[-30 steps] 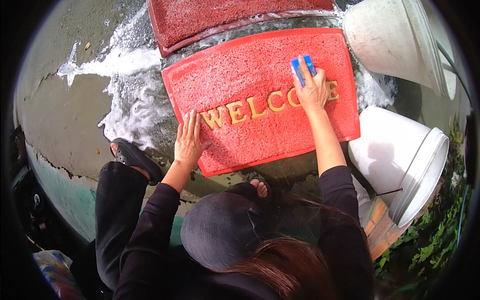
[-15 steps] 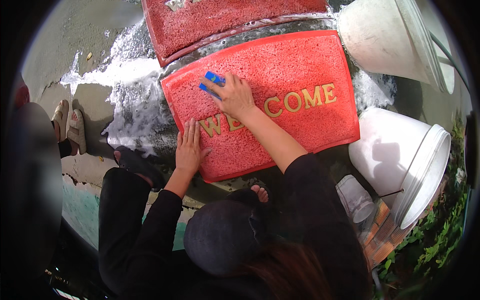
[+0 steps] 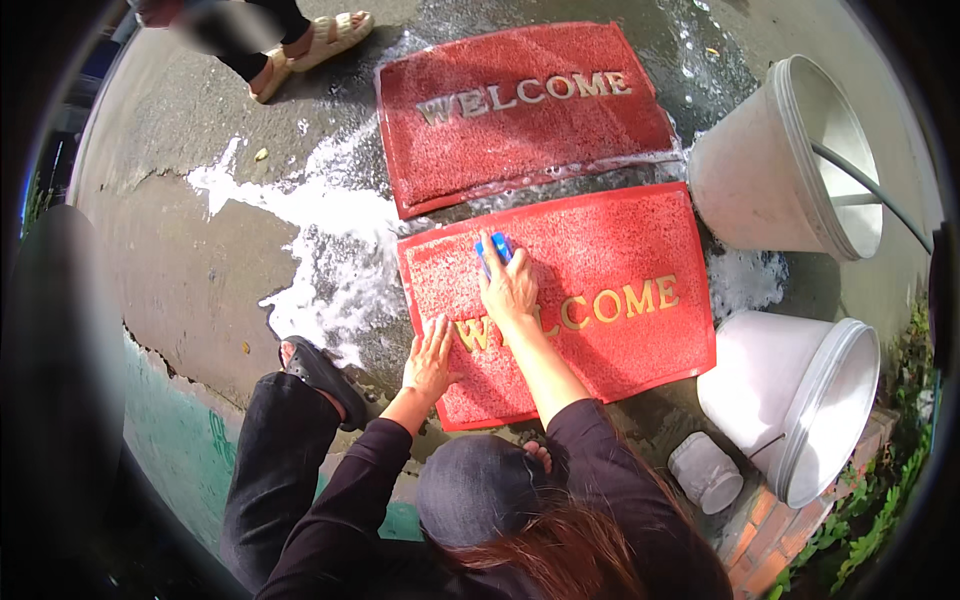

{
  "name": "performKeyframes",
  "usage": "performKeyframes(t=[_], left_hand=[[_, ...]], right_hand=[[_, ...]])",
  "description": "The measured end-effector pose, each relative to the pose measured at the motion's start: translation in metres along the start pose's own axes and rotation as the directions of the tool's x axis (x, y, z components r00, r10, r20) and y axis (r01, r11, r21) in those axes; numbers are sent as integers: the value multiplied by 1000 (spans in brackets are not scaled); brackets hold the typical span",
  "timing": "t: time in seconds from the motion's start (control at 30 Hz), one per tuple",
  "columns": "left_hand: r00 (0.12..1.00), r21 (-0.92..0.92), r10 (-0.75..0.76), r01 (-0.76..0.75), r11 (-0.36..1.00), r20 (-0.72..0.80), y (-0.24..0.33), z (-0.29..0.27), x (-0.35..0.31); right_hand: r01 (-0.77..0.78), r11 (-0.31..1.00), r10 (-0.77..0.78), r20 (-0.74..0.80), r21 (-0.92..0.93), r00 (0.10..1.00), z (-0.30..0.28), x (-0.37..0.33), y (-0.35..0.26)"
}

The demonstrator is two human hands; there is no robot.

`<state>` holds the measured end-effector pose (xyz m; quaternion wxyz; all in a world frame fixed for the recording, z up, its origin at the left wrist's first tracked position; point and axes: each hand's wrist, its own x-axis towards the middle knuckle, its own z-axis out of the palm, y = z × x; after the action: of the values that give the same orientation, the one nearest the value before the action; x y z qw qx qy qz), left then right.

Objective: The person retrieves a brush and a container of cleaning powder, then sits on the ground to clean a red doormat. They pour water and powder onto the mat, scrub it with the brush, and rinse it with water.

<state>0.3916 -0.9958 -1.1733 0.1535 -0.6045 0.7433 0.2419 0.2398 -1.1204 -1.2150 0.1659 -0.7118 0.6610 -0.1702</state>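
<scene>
A red doormat (image 3: 600, 245) with gold lettering lies wet on the ground before me. My right hand (image 3: 510, 290) presses a blue scrubbing brush (image 3: 494, 250) onto its upper left part, the fingers over the brush hiding much of it. Flat on the mat's left edge, beside the first letter, rests my left hand (image 3: 430, 362) with its fingers stretched out. A second red doormat (image 3: 520, 115), with paler lettering, lies just beyond the first.
White suds (image 3: 340, 260) spread left of the mats. To the right lie two white buckets (image 3: 760, 380) on their sides, a hose (image 3: 865, 180) at the farther one, and a small whitish pot (image 3: 705, 470). Another person's sandalled foot (image 3: 335, 38) is at upper left.
The view has shifted, bringing the far mat fully into sight. My right hand now covers more of the brush. The other person's feet have moved farther away, past the suds.
</scene>
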Motion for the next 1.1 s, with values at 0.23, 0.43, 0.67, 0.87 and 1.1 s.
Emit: performKeyframes(t=[0.23, 0.43, 0.67, 0.87, 1.1], left_hand=[[949, 94, -9, -22, 995, 315, 1, -38, 23], [966, -326, 41, 46, 944, 256, 30, -109, 12], [966, -969, 105, 224, 101, 234, 51, -189, 22], [983, -992, 137, 125, -30, 120, 102, -197, 39], [998, -967, 31, 62, -249, 56, 109, -190, 44]], right_hand=[[-99, 994, 107, 500, -42, 859, -87, -21, 22], [-453, 671, 224, 422, 587, 878, -92, 4, 49], [-446, -72, 102, 451, 892, 887, -165, 3, -15], [-269, 821, 240, 123, 503, 963, -188, -2, 3], [-42, 953, 205, -539, 299, 817, -433, 31, 22]])
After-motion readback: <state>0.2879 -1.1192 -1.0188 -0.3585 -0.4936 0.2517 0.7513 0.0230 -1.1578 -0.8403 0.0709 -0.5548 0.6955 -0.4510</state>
